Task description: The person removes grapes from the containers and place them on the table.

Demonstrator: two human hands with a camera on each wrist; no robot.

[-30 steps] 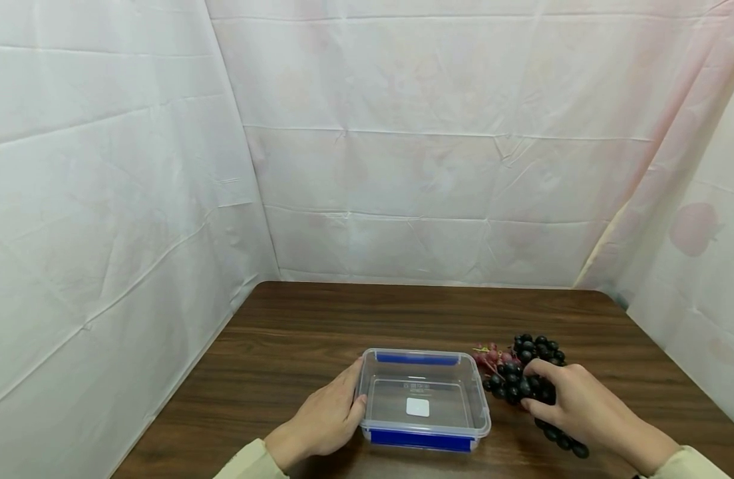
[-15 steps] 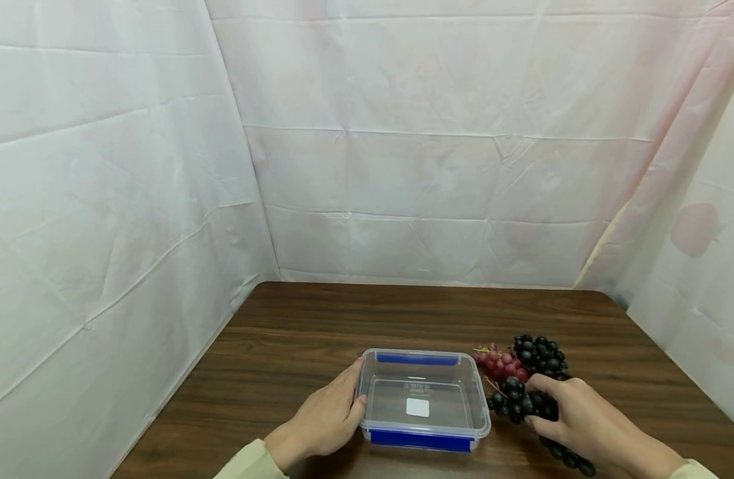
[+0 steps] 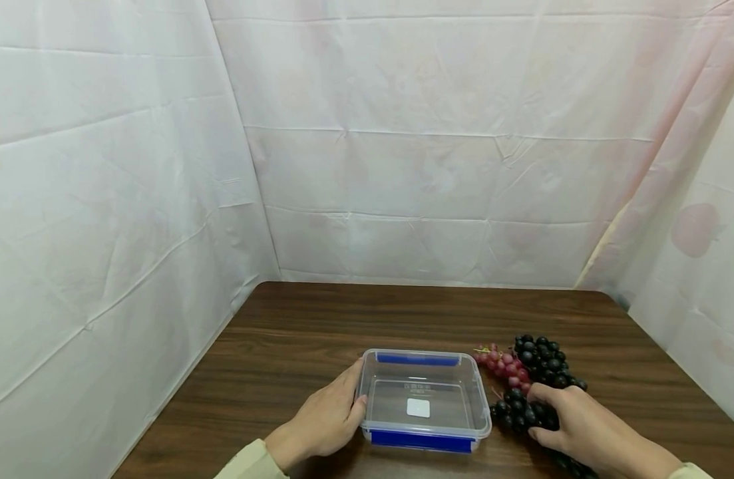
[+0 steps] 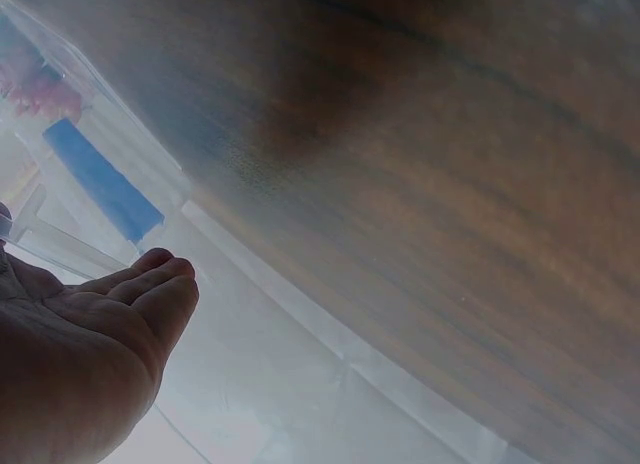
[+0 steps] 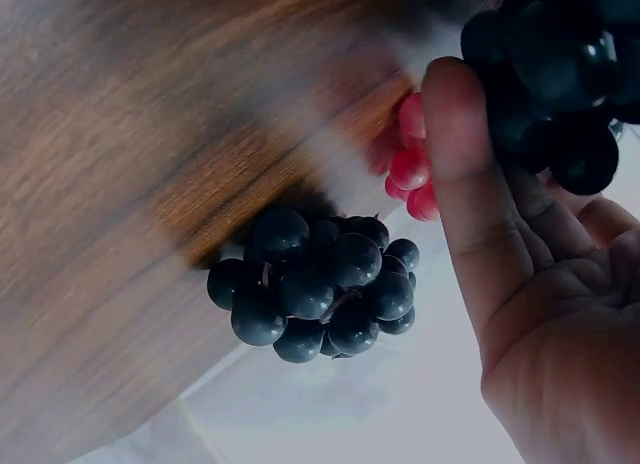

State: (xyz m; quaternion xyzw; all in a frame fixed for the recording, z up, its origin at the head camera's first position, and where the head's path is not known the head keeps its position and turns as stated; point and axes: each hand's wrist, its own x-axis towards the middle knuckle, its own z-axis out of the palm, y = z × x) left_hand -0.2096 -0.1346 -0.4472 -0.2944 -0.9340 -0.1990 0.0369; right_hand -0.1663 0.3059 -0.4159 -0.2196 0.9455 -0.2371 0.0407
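A clear plastic food container (image 3: 448, 406) with blue side clips stands on the table. My left hand (image 3: 323, 419) rests along its left side, fingers straight against the wall and thumb at the rim. In the left wrist view, a blue clip (image 4: 103, 182) shows beyond the fingertips. To the container's right, my right hand (image 3: 591, 426) grips a bunch of black grapes (image 3: 513, 411) between thumb and fingers; part of the bunch is hidden under the hand. Just behind lie a small bunch of red grapes (image 3: 504, 364) and another bunch of black grapes (image 3: 545, 359).
The dark wood-grain table (image 3: 343, 313) has rounded far corners. White cloth (image 3: 402, 166) hangs behind it and on both sides. The loose grape bunches lie close together, near the container's right back corner.
My right hand has drawn the gripped black grapes toward me and slightly right, apart from the other bunches, so more of the red grapes shows. The left hand and container have stayed still.
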